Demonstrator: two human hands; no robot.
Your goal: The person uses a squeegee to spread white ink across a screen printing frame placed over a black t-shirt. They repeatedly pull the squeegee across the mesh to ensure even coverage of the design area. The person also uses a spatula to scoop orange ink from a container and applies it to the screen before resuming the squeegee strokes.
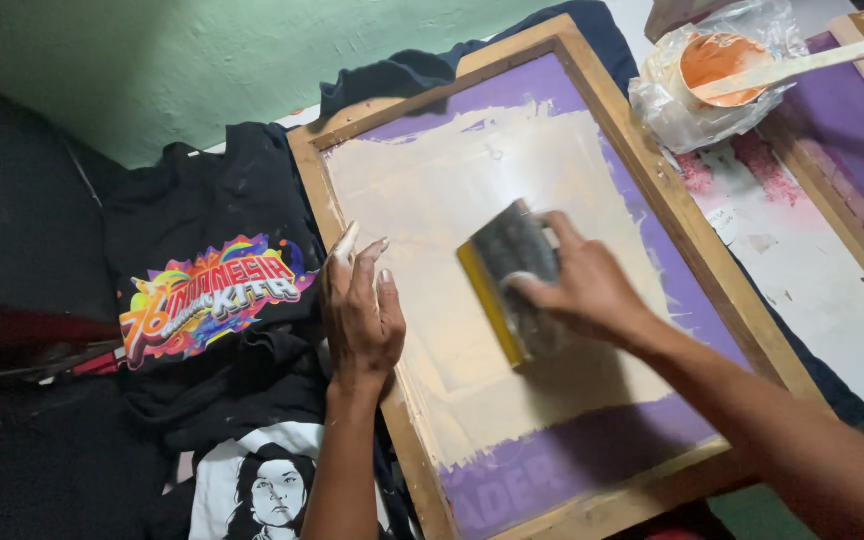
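Currently a squeegee (pixel 508 283), with a yellow blade edge and a grey, ink-smeared body, is being held in the right hand (pixel 584 290); the grip is closed around its upper part, fingers wrapped over the top. The squeegee is being pressed against the mesh of a wooden-framed printing screen (pixel 652 180), near the middle of the screen. The mesh is being shown as purple at its borders and coated with pale cream ink across its centre. The left hand (pixel 362 315) is being laid flat on the left rail of the frame, fingers spread and nothing gripped, with pale ink on the fingertips. Beside that hand, to the left of the frame, a black shirt with a multicoloured print (pixel 214 290) is being seen on a pile of dark garments, and below it a white shirt with a drawn face (pixel 272 490). Beyond the frame's far right corner, a plastic-wrapped tub of orange ink (pixel 717 65) is being noted, with a flat wooden stick (pixel 822 60) resting across it. A second purple screen (pixel 852 130) is lying just beside the tub.
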